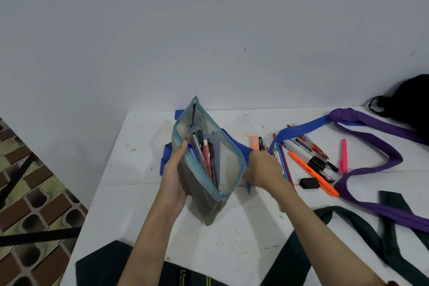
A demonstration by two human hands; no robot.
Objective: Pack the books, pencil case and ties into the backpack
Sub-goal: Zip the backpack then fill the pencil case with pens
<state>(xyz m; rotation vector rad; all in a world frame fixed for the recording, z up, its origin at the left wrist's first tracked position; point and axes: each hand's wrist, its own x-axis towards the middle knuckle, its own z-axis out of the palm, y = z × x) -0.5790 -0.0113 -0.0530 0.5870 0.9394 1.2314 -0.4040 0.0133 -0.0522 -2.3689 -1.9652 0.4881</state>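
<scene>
A grey mesh pencil case (pixel 229 165) with a light blue zip stands unzipped in the middle of the white table (pixel 130 204), several pens inside it. My left hand (pixel 174 169) grips its left side, thumb on the rim. My right hand (pixel 264 169) lies just right of the case, fingers curled over a few pens (pixel 284 162). More pens and markers (pixel 313 160) are scattered to the right. A blue tie (pixel 299 127), a purple tie (pixel 371 137) and a dark green tie (pixel 390 234) lie on the table. The black backpack (pixel 408 97) sits at the far right.
A white wall rises right behind the table. The table's left edge drops to a patterned tiled floor (pixel 34 193). A dark garment with a label (pixel 162 271) lies at the near edge. A black eraser-like block (pixel 308 183) lies among the pens.
</scene>
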